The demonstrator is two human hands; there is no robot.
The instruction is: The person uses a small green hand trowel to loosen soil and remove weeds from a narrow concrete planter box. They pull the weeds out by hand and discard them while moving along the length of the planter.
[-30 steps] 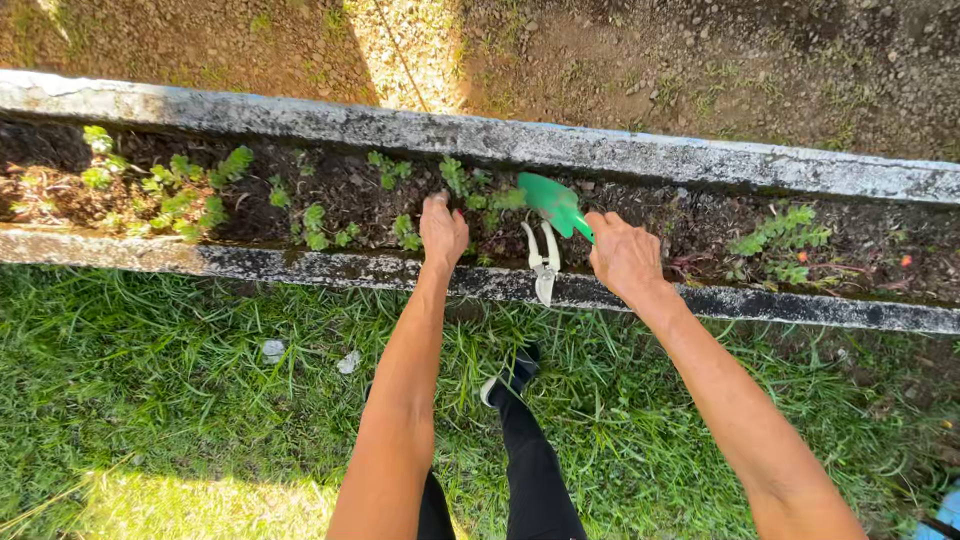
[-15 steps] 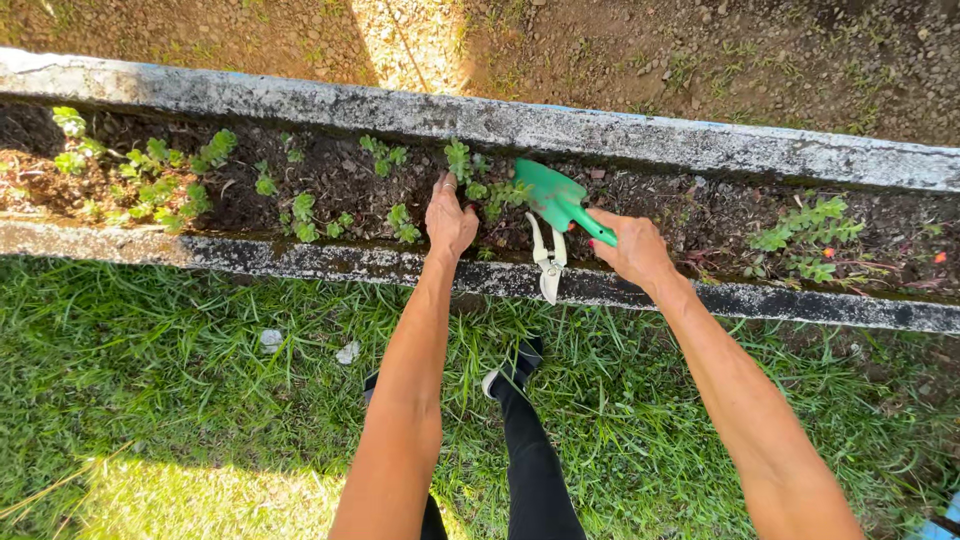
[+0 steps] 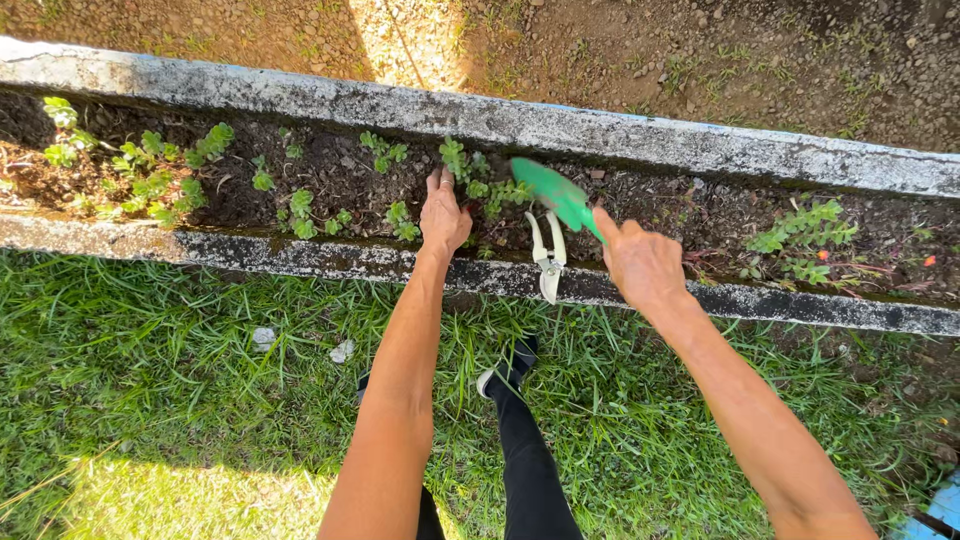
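Note:
My left hand [image 3: 443, 216] reaches into a long concrete planter bed [image 3: 300, 260], fingers spread on the dark soil beside small green plants [image 3: 478, 180]. My right hand [image 3: 640, 262] grips the handle of a green hand trowel [image 3: 553, 193], its blade pointing left over the soil near those plants. White pruning shears [image 3: 547, 262] lie across the near concrete edge, between my two hands. Below, my dark trouser leg and shoe [image 3: 512, 366] stand on the grass.
More small plants [image 3: 150, 175] grow at the bed's left and a leafy plant [image 3: 806, 232] at its right. The far concrete rim [image 3: 600, 130] borders bare gravelly dirt. Grass [image 3: 150, 400] with two small pale stones [image 3: 342, 350] covers the near ground.
The view has shifted slightly. My right hand has swung the trowel so its blade sits lower and further left over the soil. My left hand stays on the soil.

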